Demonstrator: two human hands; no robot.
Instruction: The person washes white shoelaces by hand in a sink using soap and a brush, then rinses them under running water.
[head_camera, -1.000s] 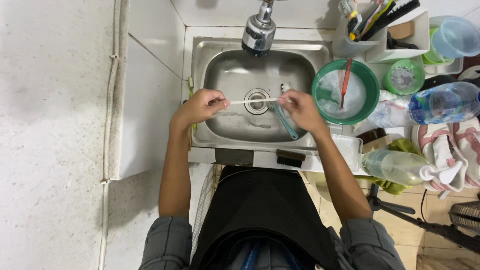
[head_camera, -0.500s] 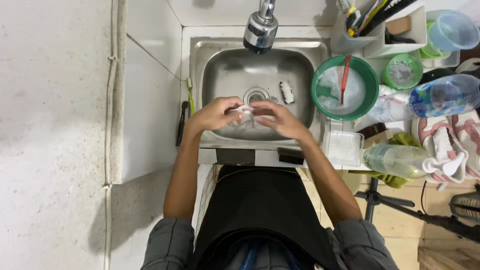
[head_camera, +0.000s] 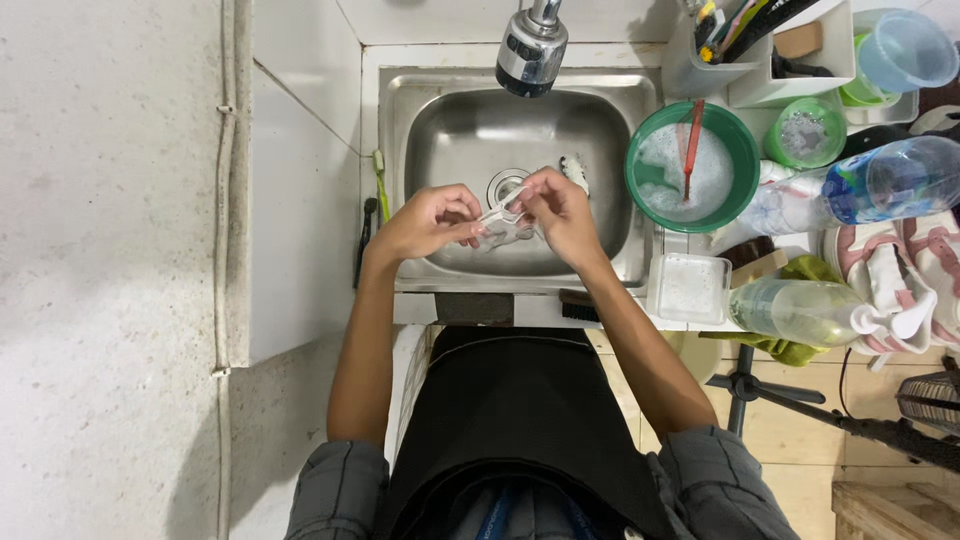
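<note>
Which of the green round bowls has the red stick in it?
The big green bowl beside the sink, full of soapy foam, holds the red stick. The smaller green container behind it has none.

Steel sink (head_camera: 440, 120) w/ faucet (head_camera: 530, 45) above. Right of sink: green bowl (head_camera: 745, 165) holding soapy water and red stick (head_camera: 692, 135); white square tub (head_camera: 688, 288); spray bottle (head_camera: 800, 312); clear bottle (head_camera: 880, 180). Toothbrush (head_camera: 381, 185) on left rim.

Brushed metal sink (head_camera: 450, 130); glossy green plastic bowl (head_camera: 745, 150); clear plastic bottle (head_camera: 800, 310).
</note>
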